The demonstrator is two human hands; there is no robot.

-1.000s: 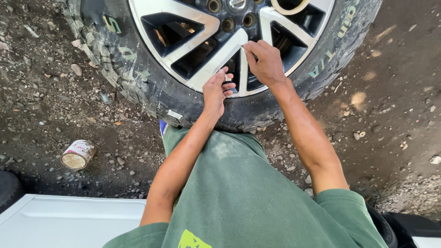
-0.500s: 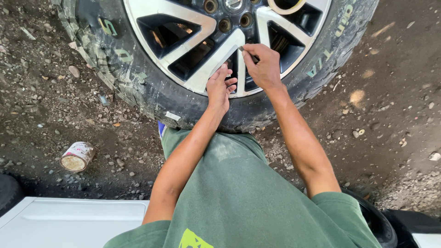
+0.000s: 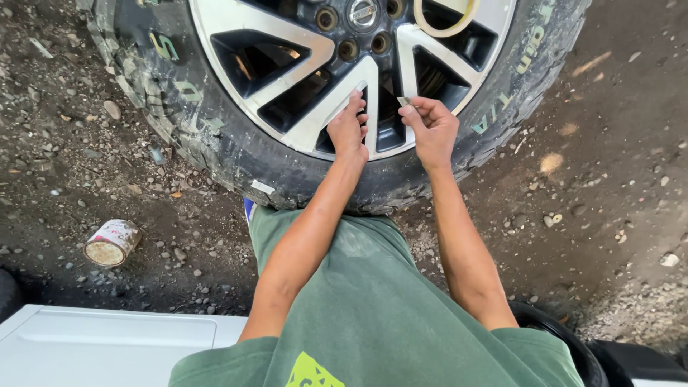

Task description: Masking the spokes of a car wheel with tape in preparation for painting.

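A large wheel with a muddy tyre (image 3: 215, 136) and a silver spoked alloy rim (image 3: 301, 61) fills the top of the view. My left hand (image 3: 349, 129) rests on a silver spoke (image 3: 322, 118), fingers together, with a small pale piece (image 3: 361, 87) at its fingertips. Just to the right, my right hand (image 3: 432, 127) pinches a small grey piece (image 3: 403, 101) between thumb and fingers, in front of a dark gap in the rim. Both forearms reach up from my green shirt (image 3: 373, 308).
A dented tin can (image 3: 112, 242) lies on its side on the gravelly dirt at the left. A white panel (image 3: 107, 347) runs along the bottom left. A dark rubber object (image 3: 559, 340) sits at the bottom right. A yellowish ring (image 3: 459, 25) lies on the rim.
My hands were together at the spoke. They have drawn slightly apart, the left now flat on the spoke and the right holding a small piece beside it.
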